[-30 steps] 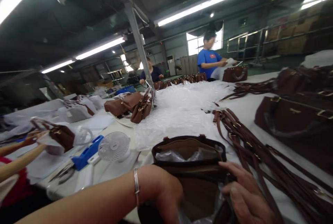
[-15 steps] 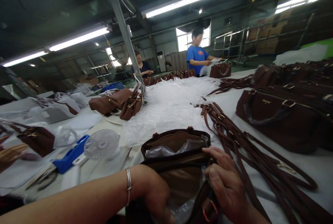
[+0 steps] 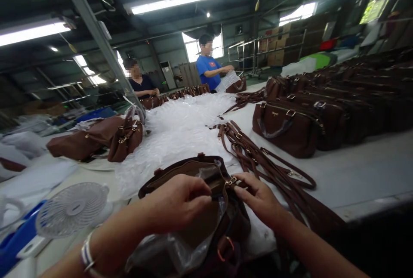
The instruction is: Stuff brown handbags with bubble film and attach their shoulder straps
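Note:
A dark brown handbag [image 3: 237, 222] stands unzipped in front of me, its brown lining and some clear plastic wrap [image 3: 174, 248] showing inside. My right hand [image 3: 258, 196] pinches the bag's rim at the right end, by the gold zipper pull [image 3: 231, 181]. Over the opening hovers my left hand [image 3: 183, 200], with a bracelet on its wrist. Its fingers are curled toward the thumb, and whatever they may hold cannot be made out. An orange-edged ring fitting [image 3: 225, 248] shows on the bag's near side.
Brown straps [image 3: 254, 153] lie right of the bag, beside rows of finished handbags [image 3: 284, 127]. Clear plastic sleeves [image 3: 174, 127] cover the table's middle. At left are a small fan [image 3: 74, 209], a blue holder [image 3: 19, 235] and brown bags [image 3: 90, 136]. Two people [image 3: 208, 67] work beyond.
My left hand has come up out of the bag to above its opening. My right hand has shifted to the zipper end. The view has turned right.

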Demonstrator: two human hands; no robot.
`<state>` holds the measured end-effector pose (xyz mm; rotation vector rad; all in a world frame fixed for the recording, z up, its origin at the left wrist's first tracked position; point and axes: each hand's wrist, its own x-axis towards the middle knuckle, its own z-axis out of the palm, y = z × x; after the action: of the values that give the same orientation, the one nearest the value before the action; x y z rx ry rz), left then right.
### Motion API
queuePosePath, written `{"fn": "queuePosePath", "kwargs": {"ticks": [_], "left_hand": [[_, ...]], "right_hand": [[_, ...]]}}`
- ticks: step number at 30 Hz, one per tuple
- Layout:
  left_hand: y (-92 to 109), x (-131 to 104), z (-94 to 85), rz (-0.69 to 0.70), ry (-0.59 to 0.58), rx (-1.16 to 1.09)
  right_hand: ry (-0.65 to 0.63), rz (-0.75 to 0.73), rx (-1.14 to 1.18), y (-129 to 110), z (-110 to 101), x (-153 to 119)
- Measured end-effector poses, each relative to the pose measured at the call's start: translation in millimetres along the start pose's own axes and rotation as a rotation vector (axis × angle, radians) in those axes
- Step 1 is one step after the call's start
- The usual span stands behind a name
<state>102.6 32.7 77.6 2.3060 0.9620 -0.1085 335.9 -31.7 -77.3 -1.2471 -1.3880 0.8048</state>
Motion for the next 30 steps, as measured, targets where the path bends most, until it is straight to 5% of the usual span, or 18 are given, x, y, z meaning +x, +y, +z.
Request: {"fn": "queuePosePath", "kwargs": {"ticks": [4,7,12,16,21,27,30], "left_hand": [[14.1,34.7,13.1,0.009,0.151,-0.048],[12.1,42.0,15.1,0.017,0.155,-0.027],[-11.3,6.7,-9.5,-0.025,0.082,0.073],[-26.5,-34.0,-21.8,-0.018,-0.133,0.127],[-31.6,-66.5,4.6,-0.049,-0.321,0.118],[-27.9,-82.8,31.1,-0.151,-0.235,0.122],[-35.0,-74.5,30.8,-0.083,-0.402,-0.051]], "right_hand": [[0.033,-0.010,-0.057,-13.3,-2.5,10.5],[0.019,-0.142,-0.106,-23.6,-4.4,15.4],[0.003,-0.095,-0.242,-16.1,-1.9,11.6],[0.026,0.048,-0.236,7.1,5.7,8.8],[0.097,0.038,-0.291,13.9,11.6,11.2],[0.093,0.146,-0.282,-0.7,13.8,10.8],[0.080,0.189,-0.214,-4.9,16.8,9.8]]}}
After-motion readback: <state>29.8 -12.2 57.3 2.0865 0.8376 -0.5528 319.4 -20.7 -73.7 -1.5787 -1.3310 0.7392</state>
